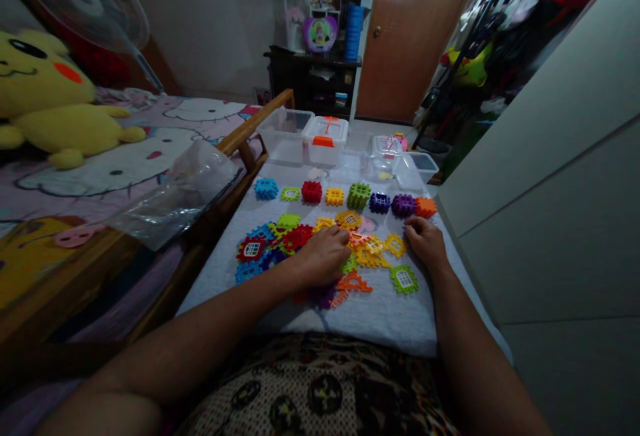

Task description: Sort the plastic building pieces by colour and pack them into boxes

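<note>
My left hand (325, 256) is over a loose pile of plastic interlocking building pieces, its fingers curled down among them. What its fingertips hold, if anything, is hidden. Around it lie red pieces (299, 237), blue pieces (249, 271), yellow pieces (370, 257) and an orange piece (355, 281). At the right side of the cloth, my right hand (426, 241) rests with bent, closed fingers beside a yellow square piece (395, 245); its grip is too dark to make out. A green piece with a white window (404, 279) lies below it.
Beyond the pile runs a row of colour-sorted stacks, from blue (266, 189) to purple (404, 205) and orange (427, 207). Clear plastic boxes (287, 136) stand at the far end. A wooden bed rail (260, 116) borders the left, a pale cabinet (550, 176) the right.
</note>
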Motion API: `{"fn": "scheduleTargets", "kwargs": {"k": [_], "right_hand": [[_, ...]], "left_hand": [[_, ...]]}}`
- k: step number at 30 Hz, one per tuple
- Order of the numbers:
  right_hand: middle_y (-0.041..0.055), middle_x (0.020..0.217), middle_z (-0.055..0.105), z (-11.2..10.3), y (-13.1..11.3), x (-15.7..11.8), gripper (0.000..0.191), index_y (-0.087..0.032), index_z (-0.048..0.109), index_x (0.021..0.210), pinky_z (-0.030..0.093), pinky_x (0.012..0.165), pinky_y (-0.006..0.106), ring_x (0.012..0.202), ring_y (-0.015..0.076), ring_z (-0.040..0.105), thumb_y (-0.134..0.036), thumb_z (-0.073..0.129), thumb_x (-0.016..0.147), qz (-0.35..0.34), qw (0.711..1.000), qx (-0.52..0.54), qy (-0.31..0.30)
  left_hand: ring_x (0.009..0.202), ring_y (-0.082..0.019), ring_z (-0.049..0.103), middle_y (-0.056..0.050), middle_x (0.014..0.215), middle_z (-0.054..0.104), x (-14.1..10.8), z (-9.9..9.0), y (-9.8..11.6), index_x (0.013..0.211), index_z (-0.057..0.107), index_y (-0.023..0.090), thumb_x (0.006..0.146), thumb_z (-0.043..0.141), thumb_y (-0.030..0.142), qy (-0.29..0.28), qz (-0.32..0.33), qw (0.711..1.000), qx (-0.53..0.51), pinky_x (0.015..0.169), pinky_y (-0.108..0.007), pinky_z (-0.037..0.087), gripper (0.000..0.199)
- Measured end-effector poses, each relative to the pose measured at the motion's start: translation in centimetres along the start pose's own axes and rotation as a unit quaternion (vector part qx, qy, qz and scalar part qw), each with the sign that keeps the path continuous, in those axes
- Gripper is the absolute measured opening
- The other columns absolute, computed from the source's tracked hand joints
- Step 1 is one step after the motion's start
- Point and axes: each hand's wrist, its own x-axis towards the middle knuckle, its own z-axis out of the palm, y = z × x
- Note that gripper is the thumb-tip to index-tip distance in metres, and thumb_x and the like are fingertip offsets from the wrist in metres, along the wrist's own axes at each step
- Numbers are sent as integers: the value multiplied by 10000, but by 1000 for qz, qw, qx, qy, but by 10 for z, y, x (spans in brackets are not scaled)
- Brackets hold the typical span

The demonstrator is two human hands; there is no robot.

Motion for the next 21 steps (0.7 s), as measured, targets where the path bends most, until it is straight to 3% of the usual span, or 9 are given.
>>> {"fn": "scheduleTargets", "kwargs": {"k": [14, 21], "right_hand": [[55, 687, 686, -1, -2, 0, 312, -183, 713, 817, 447, 637, 322, 583, 188, 566, -395, 508, 712, 9, 1000, -4, -6], [59, 681, 672, -2, -3, 0, 338, -166, 711, 831, 430, 627, 318, 582, 184, 553, -400, 498, 712, 10, 1000, -4, -9]], "left_hand": [[907, -226, 559, -70, 923, 659, 0, 1, -14, 745, 677, 189, 837, 588, 218, 10, 48, 997, 55, 814, -359, 427, 131], [920, -253, 552, -93, 922, 646, 7, 9, -4, 744, 684, 175, 793, 632, 225, 12, 33, 996, 83, 760, -376, 441, 87]]}}
